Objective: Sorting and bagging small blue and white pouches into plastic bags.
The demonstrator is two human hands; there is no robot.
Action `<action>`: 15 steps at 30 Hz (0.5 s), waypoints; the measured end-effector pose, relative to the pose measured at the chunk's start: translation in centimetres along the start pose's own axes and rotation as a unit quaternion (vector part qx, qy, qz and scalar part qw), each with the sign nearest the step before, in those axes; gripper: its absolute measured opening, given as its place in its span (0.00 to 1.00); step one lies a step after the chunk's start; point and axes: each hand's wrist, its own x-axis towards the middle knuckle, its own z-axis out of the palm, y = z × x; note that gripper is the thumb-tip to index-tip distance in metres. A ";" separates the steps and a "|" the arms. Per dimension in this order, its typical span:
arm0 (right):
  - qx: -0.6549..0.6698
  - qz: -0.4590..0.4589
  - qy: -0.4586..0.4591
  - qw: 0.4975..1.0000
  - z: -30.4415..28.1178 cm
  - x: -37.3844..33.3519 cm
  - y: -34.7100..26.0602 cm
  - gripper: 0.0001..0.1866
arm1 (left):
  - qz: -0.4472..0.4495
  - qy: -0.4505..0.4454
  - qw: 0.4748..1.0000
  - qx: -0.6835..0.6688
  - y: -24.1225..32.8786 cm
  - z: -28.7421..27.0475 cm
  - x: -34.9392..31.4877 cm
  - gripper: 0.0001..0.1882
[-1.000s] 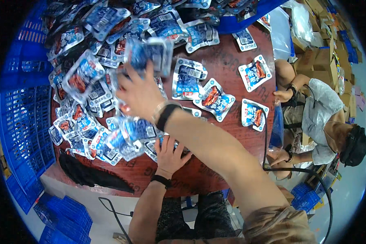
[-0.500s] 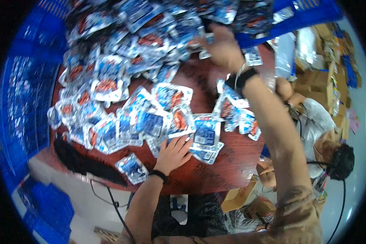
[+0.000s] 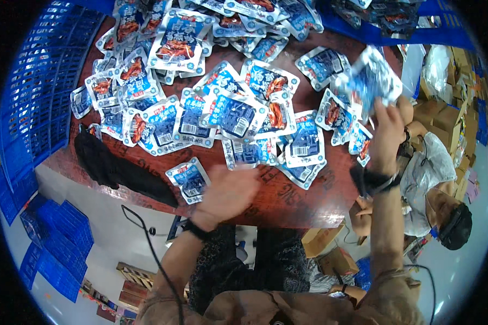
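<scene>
Silvery plastic shines on a blurred blue-and-white packet (image 3: 371,81), which the fingers (image 3: 384,111) of the right hand (image 3: 386,138) pinch by its lower edge, above the right side of the red-brown desk (image 3: 287,208). The left hand (image 3: 228,190), blurred too, is near the desk's front edge, beside a lone packet (image 3: 188,180); how far its fingers open, I cannot tell. Beyond it, overlapping packets (image 3: 236,116) spread across the desk.
</scene>
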 end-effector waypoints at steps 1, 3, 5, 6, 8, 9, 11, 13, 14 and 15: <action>-0.030 0.016 0.014 0.999 -1.8 -2.8 1.7 0.12 | -0.210 -0.101 0.969 0.086 0.0 -3.2 1.6 0.10; 0.048 0.132 0.063 0.988 -3.3 -9.2 4.4 0.11 | -0.389 0.207 0.897 -0.024 -6.5 -3.3 -3.7 0.19; 0.195 0.244 0.127 0.941 -3.2 -15.0 6.4 0.09 | -0.499 0.278 0.797 0.196 -12.1 -3.7 -8.4 0.33; 0.230 0.316 0.124 0.912 -2.9 -17.7 6.8 0.09 | -0.541 0.302 0.763 0.186 -14.6 -4.0 -10.7 0.39; 0.281 0.430 0.102 0.852 -2.7 -21.0 7.9 0.12 | -0.572 0.207 0.772 0.186 -17.4 -2.2 -12.8 0.37; 0.302 0.473 0.082 0.824 -3.3 -22.0 8.8 0.14 | -0.601 0.107 0.753 0.245 -17.0 -0.9 -12.3 0.35; 0.130 0.530 -0.099 0.832 -3.9 -22.5 10.2 0.15 | -0.562 0.139 0.794 0.188 -19.9 -2.1 -16.3 0.30; -0.068 0.414 -0.112 0.901 -4.1 -22.3 11.1 0.13 | -0.508 0.226 0.816 0.158 -21.4 -4.4 -19.7 0.26; -0.155 0.282 -0.086 0.943 -4.6 -22.1 12.2 0.13 | -0.494 0.255 0.826 0.095 -21.3 -5.2 -20.3 0.27; -0.238 0.145 -0.061 0.958 -4.8 -21.9 13.5 0.16 | -0.567 0.279 0.775 0.005 -21.0 -6.6 -21.2 0.28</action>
